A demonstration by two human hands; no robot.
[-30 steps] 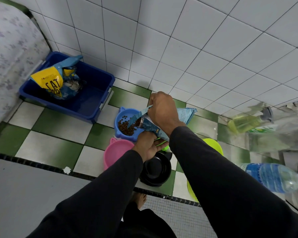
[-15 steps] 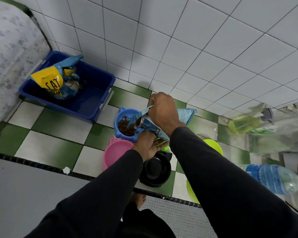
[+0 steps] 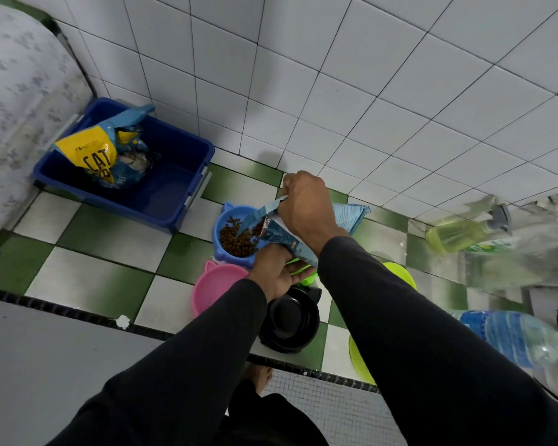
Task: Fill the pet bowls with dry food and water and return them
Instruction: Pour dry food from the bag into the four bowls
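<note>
Two hands are working one pale-blue foil food pouch, tipped over the blue plastic cat-eared bowl. The right hand is clamping its grip round the pouch's torn top; the left hand is cupping the pouch from beneath, fingers curled on it. Brown kibble is spilling into the blue bowl, which is sitting on the green-and-white checked floor. Just nearer the person than that bowl, the pink cat-eared bowl and the black bowl are waiting empty. Risk here: the mouth is hanging close to the rim, so a sudden surge could be scattering kibble across the tiles, or overfilling.
</note>
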